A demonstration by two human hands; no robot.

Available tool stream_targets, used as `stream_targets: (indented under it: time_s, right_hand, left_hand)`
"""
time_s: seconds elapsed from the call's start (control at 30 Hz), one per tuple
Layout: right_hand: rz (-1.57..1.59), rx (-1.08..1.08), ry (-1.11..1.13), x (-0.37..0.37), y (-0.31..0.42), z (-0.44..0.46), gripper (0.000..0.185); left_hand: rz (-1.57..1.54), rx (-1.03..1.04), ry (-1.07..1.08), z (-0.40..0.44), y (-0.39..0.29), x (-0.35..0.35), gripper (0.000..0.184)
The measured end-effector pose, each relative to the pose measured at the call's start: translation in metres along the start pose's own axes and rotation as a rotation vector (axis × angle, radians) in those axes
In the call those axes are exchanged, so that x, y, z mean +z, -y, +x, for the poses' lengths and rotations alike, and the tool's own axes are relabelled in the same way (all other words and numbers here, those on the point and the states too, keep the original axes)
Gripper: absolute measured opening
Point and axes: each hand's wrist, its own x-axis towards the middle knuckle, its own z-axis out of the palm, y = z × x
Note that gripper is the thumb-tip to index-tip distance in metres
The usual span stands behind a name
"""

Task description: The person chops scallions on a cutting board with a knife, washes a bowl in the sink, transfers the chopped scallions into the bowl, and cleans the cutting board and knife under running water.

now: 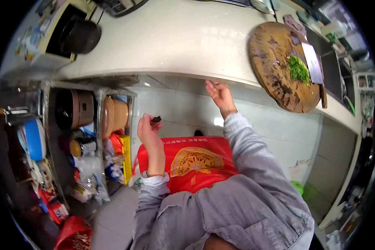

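My left hand (149,130) is raised above the red apron (202,160) with gold print that covers my lap. Its fingers are closed on a small black object (156,119), whose kind I cannot make out. Close to the front edge of the counter (183,46), my right hand (221,96) is held up with its fingertips drawn together. Whatever may be between those fingertips is too small to name. The two hands are apart from each other.
On the counter's right, a round wooden chopping board (271,71) bears chopped greens (298,69) and a cleaver (312,62). A black pot (81,35) stands at the upper left. Metal shelving (100,146) with a rice cooker (76,109) and packets is at my left.
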Motion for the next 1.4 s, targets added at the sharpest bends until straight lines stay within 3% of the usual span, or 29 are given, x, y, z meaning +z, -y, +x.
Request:
stream_targets:
  time_s: [0.07,0.13,0.17,0.23,0.3,0.37,0.47,0.57,0.63,0.73,0.83,0.97,1.0,1.03,1.27,1.4]
  right_hand:
    - [0.077,0.123,0.202,-0.030,-0.020,-0.025,0.024]
    - [0.038,0.343,0.208,-0.027,-0.023,-0.091,0.035]
    - [-0.083,0.482,0.243,-0.030,-0.022,-0.114,0.047]
    - [-0.415,0.733,0.209,-0.043,-0.011,-0.135,0.051]
    - [-0.690,0.798,0.202,-0.070,-0.001,-0.119,0.057]
    - [-1.071,0.675,0.158,-0.062,0.007,-0.099,0.051]
    - [-1.354,0.633,0.252,-0.042,-0.006,-0.058,0.043]
    - [-1.465,0.566,0.287,-0.024,-0.032,-0.014,0.035]
    - [-1.504,0.442,0.305,-0.011,-0.046,0.013,0.031]
    - [-1.465,0.268,0.232,0.004,-0.053,0.056,0.024]
    - [-1.468,0.159,0.172,0.016,-0.047,0.087,0.030]
    - [-1.511,-0.015,0.131,0.023,-0.043,0.112,0.027]
    - [-1.442,-0.111,0.308,0.007,-0.031,0.131,0.028]
    - [-1.516,-0.121,0.307,0.016,-0.030,0.147,0.030]
    - [-1.468,-0.480,0.661,0.059,-0.053,0.226,0.033]
    - [-1.757,-0.750,0.591,0.063,-0.082,0.264,0.032]
  left_hand:
    - [-0.001,-0.042,-0.053,-0.001,0.015,0.000,0.019]
    - [-0.014,-0.085,-0.124,-0.002,0.030,0.003,0.018]
    - [-0.020,-0.096,-0.167,-0.003,0.034,0.007,0.018]
    - [-0.041,-0.095,-0.265,0.001,0.045,0.005,0.021]
    - [-0.058,-0.067,-0.377,0.008,0.063,-0.009,0.027]
    - [-0.034,0.034,-0.410,0.008,0.083,-0.028,0.031]
    - [0.101,0.161,-0.460,0.005,0.086,-0.046,0.035]
    - [0.323,0.342,-0.410,-0.002,0.084,-0.055,0.040]
    - [0.214,0.423,-0.344,-0.003,0.093,-0.049,0.038]
    - [0.596,0.704,-0.358,0.019,0.104,-0.062,0.029]
    - [0.625,0.833,-0.300,0.036,0.102,-0.077,0.023]
    - [0.565,0.836,0.061,0.037,0.118,-0.063,0.021]
    - [0.542,0.795,0.096,0.038,0.127,-0.059,0.022]
    - [0.519,0.751,0.133,0.039,0.135,-0.056,0.022]
    - [0.473,0.465,0.146,0.046,0.174,-0.058,0.023]
    - [0.504,0.348,0.132,0.042,0.185,-0.071,0.023]
